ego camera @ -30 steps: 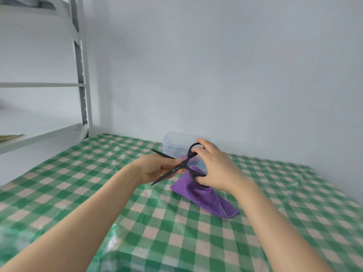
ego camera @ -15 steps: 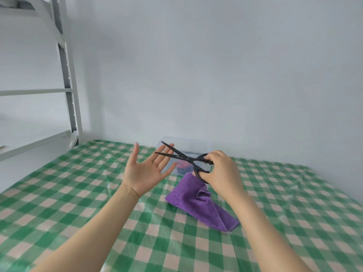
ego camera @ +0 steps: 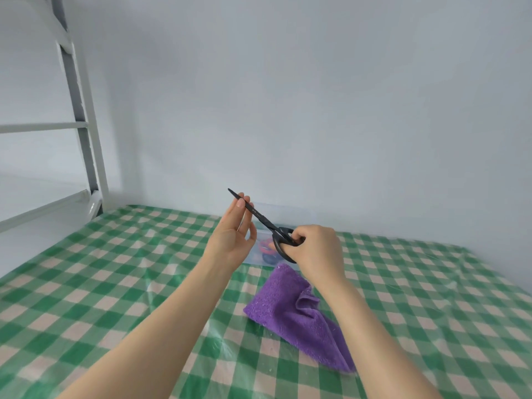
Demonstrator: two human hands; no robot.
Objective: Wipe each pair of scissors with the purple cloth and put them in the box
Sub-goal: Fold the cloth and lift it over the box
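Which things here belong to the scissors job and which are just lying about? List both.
Job: black scissors, in the right hand's grip; left hand by the blade; purple cloth; clear box.
Lying about: white shelf frame; checked tablecloth.

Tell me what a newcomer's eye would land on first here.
The black scissors, blades shut and pointing up and left, held mid-frame: the right hand grips the handles, the left hand lays straight fingers along the blade near its tip. Next the purple cloth, crumpled on the green checked tablecloth below the right wrist, with a clear box behind the hands.
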